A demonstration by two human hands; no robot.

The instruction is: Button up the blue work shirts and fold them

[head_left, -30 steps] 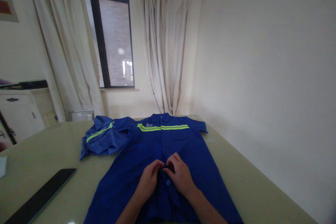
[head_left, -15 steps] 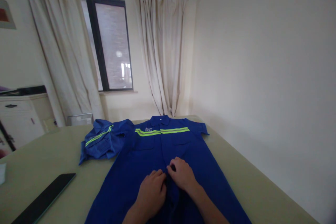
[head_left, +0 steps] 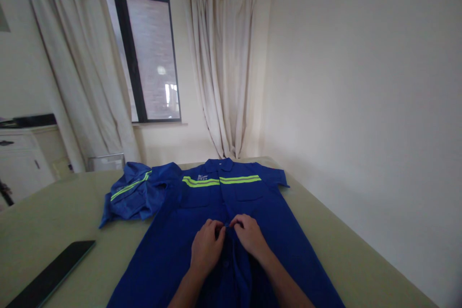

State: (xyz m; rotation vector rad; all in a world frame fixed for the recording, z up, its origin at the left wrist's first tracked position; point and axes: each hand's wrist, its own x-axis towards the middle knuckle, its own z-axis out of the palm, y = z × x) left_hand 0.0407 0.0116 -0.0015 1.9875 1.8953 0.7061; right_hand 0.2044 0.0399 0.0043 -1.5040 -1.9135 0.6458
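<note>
A blue work shirt (head_left: 260,231) with short sleeves and a yellow-green reflective stripe across the chest lies spread face up, collar at the far end. Over its front placket, my left hand (head_left: 208,245) pinches the cloth edge with thumb and fingers. Just to the right, my right hand (head_left: 249,235) is closed on the placket too, the fingertips of both hands almost meeting. Whether a button sits between them is too small to make out. Below the hands the placket gapes, and a button (head_left: 226,264) shows on the lower layer.
A second blue garment (head_left: 135,197) with a reflective stripe lies crumpled left of the shirt. A flat dark tablet-like object (head_left: 54,272) rests on the greenish table (head_left: 97,279) at the near left. A wall (head_left: 361,106) runs along the right side; curtains (head_left: 227,57) hang behind.
My left hand has moved up and turned, its fingertips now at the placket beside my right hand's. The placket below is spread wider and shows a button. The view has shifted slightly.
</note>
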